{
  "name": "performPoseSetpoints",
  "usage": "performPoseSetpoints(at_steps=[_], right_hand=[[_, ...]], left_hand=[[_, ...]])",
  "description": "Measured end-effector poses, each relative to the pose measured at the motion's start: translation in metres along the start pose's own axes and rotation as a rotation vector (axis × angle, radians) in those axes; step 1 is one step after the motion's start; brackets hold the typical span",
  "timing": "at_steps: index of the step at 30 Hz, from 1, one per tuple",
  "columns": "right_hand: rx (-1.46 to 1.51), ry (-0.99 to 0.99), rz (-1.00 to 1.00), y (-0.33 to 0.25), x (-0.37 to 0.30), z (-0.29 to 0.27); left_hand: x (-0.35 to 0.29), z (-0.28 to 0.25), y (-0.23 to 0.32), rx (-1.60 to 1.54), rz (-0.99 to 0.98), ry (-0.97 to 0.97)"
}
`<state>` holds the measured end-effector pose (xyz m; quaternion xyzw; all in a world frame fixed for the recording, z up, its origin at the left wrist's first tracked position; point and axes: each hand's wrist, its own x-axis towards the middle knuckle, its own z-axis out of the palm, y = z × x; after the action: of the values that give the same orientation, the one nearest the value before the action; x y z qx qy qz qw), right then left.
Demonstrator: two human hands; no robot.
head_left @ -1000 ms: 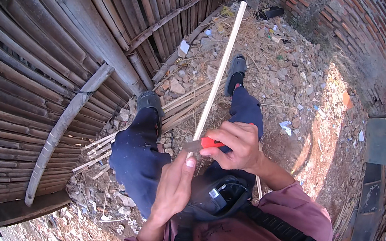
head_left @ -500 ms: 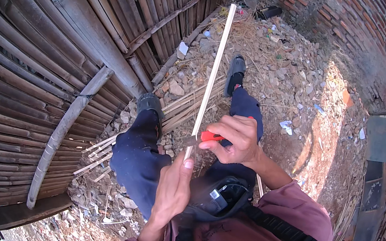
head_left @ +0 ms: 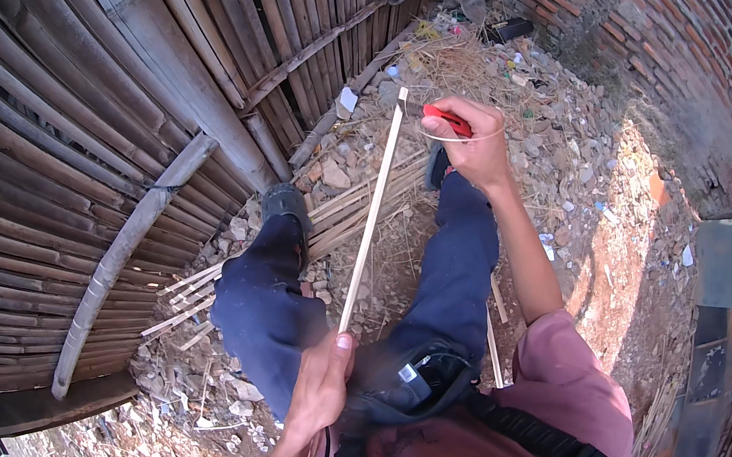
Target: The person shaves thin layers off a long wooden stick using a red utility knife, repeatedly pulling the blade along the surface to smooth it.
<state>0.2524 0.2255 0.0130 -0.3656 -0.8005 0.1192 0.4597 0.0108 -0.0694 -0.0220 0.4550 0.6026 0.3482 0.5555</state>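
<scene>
A long pale bamboo strip (head_left: 373,213) slants up and away from me, its lower end pinched in my left hand (head_left: 321,379) above my lap. My right hand (head_left: 474,137) is wrapped around a red-handled knife (head_left: 449,121) out near the strip's far tip. The dark blade meets the strip just below that tip. A thin pale shaving (head_left: 464,139) curves past my right fingers; where it starts is hidden.
Several split bamboo strips (head_left: 362,206) lie on the rubble between my feet and to the left. A bamboo wall (head_left: 29,215) with poles bounds the left, a brick wall (head_left: 683,54) the right. An open black pouch (head_left: 419,383) sits at my waist.
My right hand has pushed the knife forward along the strip, away from me, to its far end. The strip's tip has swung left and lower, and my left hand has shifted slightly nearer to me.
</scene>
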Motion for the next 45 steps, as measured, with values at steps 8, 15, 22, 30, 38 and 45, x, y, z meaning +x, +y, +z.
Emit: performPoseSetpoints(at_steps=[8, 15, 22, 30, 38, 45], right_hand=[[0.223, -0.020, 0.358, 0.057, 0.033, 0.009], [-0.557, -0.492, 0.433, 0.055, 0.013, 0.008], [1.271, -0.236, 0.630, -0.020, -0.001, 0.021], [1.310, -0.108, 0.678, -0.059, -0.015, 0.039], [1.088, -0.074, 0.537, -0.067, 0.014, 0.010], [0.629, -0.080, 0.253, -0.077, -0.059, 0.016]], left_hand=[[-0.012, 0.000, -0.005, -0.024, -0.021, 0.001], [-0.003, -0.020, -0.005, -0.485, -0.087, -0.137], [0.031, -0.028, 0.005, -0.867, -0.136, -0.452], [0.040, -0.017, 0.024, -0.799, -0.030, -0.469], [0.015, -0.032, 0.005, -0.504, -0.052, -0.368], [0.012, -0.019, 0.024, -0.290, 0.063, -0.082]])
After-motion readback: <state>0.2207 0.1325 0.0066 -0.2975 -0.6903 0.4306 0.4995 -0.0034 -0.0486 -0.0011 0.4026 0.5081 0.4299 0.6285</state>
